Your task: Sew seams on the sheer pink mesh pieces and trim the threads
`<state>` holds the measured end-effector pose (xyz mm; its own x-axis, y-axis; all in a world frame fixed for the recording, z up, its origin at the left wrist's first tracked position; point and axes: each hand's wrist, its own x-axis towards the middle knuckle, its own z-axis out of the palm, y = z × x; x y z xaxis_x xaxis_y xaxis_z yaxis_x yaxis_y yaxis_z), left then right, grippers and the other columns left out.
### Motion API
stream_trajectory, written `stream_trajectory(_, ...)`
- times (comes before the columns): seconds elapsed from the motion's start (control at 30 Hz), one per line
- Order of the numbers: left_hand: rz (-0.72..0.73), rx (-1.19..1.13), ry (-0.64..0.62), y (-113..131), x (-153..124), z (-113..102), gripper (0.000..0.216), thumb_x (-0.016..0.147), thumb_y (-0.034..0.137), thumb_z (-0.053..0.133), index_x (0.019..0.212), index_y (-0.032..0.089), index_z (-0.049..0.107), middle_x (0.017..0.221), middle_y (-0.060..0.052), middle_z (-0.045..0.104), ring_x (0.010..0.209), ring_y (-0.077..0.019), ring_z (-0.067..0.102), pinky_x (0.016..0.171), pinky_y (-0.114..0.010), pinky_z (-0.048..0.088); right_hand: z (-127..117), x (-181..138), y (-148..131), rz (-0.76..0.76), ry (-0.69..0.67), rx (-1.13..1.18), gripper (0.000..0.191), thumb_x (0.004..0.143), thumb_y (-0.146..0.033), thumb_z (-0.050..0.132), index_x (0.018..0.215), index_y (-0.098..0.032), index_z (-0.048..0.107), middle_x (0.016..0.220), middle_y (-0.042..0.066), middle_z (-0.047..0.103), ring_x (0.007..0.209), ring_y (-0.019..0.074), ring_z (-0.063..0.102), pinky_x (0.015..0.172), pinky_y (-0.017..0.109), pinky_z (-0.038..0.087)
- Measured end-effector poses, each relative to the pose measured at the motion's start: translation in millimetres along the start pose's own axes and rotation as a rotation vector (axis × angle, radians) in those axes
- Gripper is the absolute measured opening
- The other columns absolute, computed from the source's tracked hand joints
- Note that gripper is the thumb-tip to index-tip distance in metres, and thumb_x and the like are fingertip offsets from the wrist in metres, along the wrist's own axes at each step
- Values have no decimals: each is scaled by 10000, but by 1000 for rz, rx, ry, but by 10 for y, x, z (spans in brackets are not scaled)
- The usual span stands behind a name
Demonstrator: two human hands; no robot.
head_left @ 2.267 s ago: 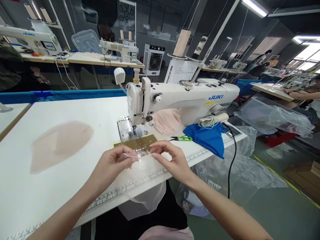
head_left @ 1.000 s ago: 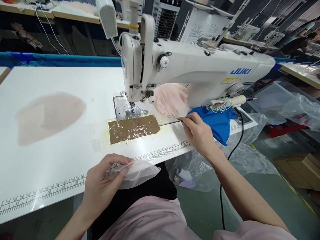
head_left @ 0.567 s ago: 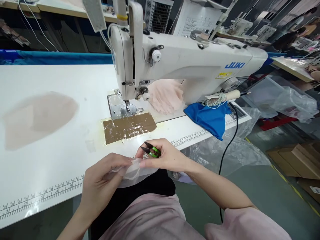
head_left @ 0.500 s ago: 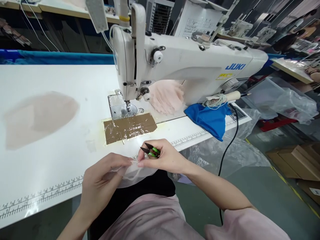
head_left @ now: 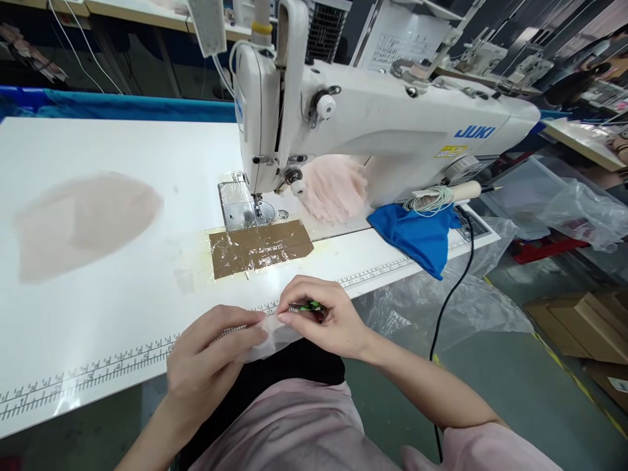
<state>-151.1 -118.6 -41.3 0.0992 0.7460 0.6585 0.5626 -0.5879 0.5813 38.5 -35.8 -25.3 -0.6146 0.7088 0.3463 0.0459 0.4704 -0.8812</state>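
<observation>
At the table's front edge, my left hand [head_left: 210,356] pinches a small piece of sheer white fabric [head_left: 272,340] between thumb and fingers. Green-handled thread snips [head_left: 310,305] rest inside my right hand [head_left: 326,317], mostly covered by its curled fingers. The thumb and forefinger of that hand meet at the fabric's upper edge, close to the left fingertips. Whether they grip the cloth or only touch it is hard to see. Behind my hands stands a white sewing machine [head_left: 392,111], its presser foot [head_left: 258,208] above the metal plate.
A sheer pinkish fabric piece [head_left: 93,226] lies flat on the white table [head_left: 122,307] at left. Pale pink fabric [head_left: 336,190] is bunched under the machine arm. Blue cloth [head_left: 417,235] and a cord-wound handle [head_left: 461,191] lie at right. A black cable [head_left: 454,294] hangs down.
My right hand has turned the snips; their blades, spread and pointing left before, are now mostly hidden by the fingers. The left fingers have shifted slightly on the fabric. The view has moved a little.
</observation>
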Motion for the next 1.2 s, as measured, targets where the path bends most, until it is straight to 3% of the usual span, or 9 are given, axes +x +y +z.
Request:
stream_trajectory(0.27,112,160,-24,6,12,34,264,831,-25,543,866,198,680,896,-75,718,759,-153,681,627,-243,555,-12,-8,-10,-177,-42,-146,117,859,-100,591,903,-164,678,811,56,685,743,139,633,611,238,528)
stream_trajectory(0.43,100,227,-7,40,25,43,250,851,14,553,842,230,679,895,-53,722,767,-149,697,601,-215,548,-24,-14,-22,-145,-65,-158,64,884,-202,622,897,-170,676,801,59,691,726,144,635,617,253,548)
stream_trajectory(0.9,139,270,-32,23,47,92,222,856,5,553,814,199,653,859,-59,679,730,-135,670,597,-217,526,-78,-65,35,-224,-158,-424,207,802,-58,507,910,-185,630,849,24,688,712,115,629,561,216,467)
stream_trajectory(1.03,81,192,-64,33,43,76,246,853,-11,533,876,194,668,933,-76,696,788,-140,685,659,-223,551,-92,-58,21,-337,-131,-573,218,780,-43,501,906,-179,615,833,22,679,692,116,631,534,223,433)
stream_trajectory(1.2,-78,-15,-118,72,69,49,298,852,-20,435,872,205,629,1010,-46,716,921,-121,683,776,-196,544,-96,-51,22,-482,-89,-703,125,855,-112,529,912,-176,620,818,31,695,625,109,614,517,235,436)
